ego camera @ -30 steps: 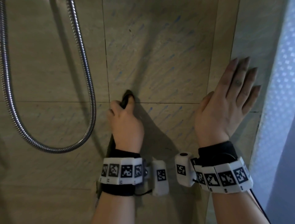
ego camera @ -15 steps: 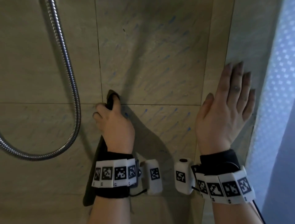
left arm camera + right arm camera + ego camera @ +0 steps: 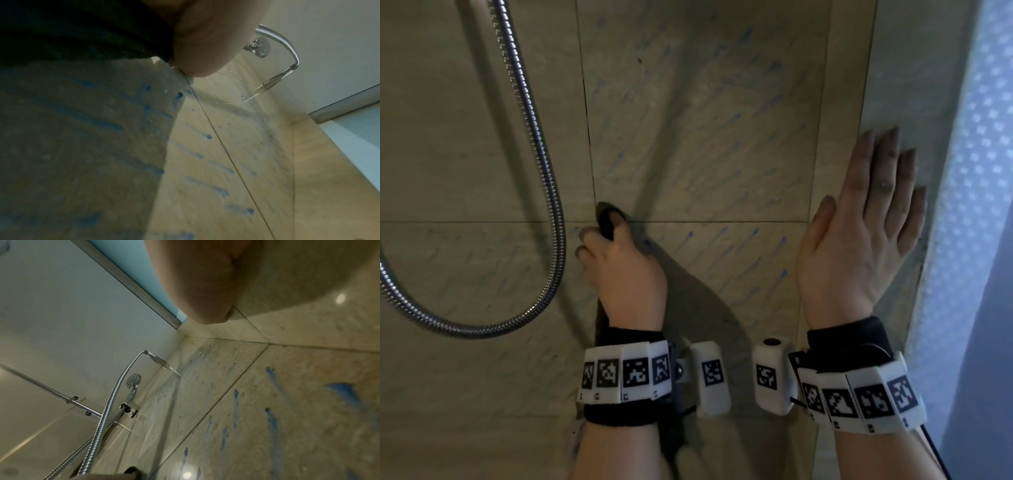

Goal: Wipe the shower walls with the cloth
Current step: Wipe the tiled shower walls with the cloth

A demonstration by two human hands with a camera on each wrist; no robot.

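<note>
The beige tiled shower wall (image 3: 709,113) fills the head view, streaked with blue marks (image 3: 743,236). My left hand (image 3: 619,270) grips a dark cloth (image 3: 606,222) and presses it against the wall near a tile joint; the cloth's tail hangs down behind the wrist. In the left wrist view the cloth (image 3: 82,29) is a dark mass at the top beside my palm. My right hand (image 3: 859,236) lies flat on the wall by the corner, fingers straight and pointing up. The right wrist view shows my palm (image 3: 205,280) against the tile (image 3: 287,402).
A metal shower hose (image 3: 541,192) loops down the wall left of my left hand. The handheld shower head (image 3: 132,382) sits in its bracket higher up. A frosted glass panel (image 3: 976,205) bounds the right side, past the corner.
My left hand with the cloth has slid left along the wall toward the hose. The right hand has stayed flat near the corner, shifting only slightly.
</note>
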